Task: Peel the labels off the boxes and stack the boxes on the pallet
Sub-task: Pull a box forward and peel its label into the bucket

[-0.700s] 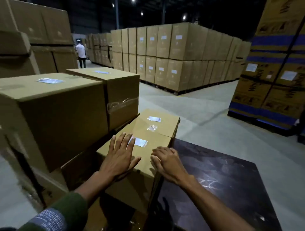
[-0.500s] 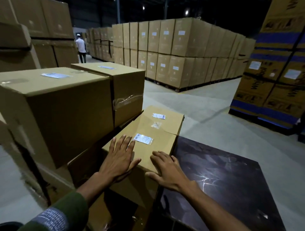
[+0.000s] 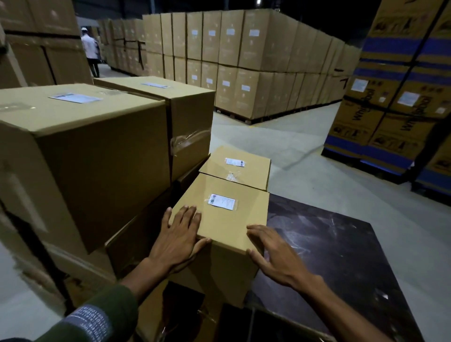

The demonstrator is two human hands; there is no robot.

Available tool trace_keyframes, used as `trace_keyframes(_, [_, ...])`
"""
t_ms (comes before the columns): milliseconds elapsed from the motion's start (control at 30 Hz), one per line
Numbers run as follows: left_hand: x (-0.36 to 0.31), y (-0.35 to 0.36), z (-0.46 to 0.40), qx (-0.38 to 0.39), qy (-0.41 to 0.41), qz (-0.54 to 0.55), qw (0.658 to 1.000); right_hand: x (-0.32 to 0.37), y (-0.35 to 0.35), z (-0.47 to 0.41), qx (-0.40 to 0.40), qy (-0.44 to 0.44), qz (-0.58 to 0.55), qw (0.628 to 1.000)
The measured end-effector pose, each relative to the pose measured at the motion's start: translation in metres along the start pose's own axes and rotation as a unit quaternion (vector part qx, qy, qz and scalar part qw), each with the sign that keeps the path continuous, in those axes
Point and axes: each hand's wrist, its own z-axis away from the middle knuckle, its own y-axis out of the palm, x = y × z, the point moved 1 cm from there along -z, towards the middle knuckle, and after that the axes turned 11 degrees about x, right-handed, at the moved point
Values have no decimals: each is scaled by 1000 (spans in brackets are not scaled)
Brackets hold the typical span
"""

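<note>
Both hands lie flat, fingers straight, on the near box (image 3: 227, 234): left hand (image 3: 179, 234) at nine o'clock, right hand (image 3: 273, 253) at four o'clock.

I'm looking into a warehouse: tall blocks of identical labelled cartons (image 3: 244, 63) stand on a bare concrete floor (image 3: 280, 144), blue-banded appliance boxes (image 3: 395, 97) rise at right, ceiling lights (image 3: 258, 2) glow in the dark overhead, and a worker (image 3: 90, 51) walks an aisle
</note>
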Motion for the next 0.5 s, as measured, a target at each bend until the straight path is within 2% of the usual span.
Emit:
trace_keyframes(267, [-22,-5,14,-21,-8,21,1000,-5,7,12,-64,11,-34,997])
trace_keyframes(500, [-93,-13,30,-19,26,36,999,-44,-6,66,-112,34,-37,992])
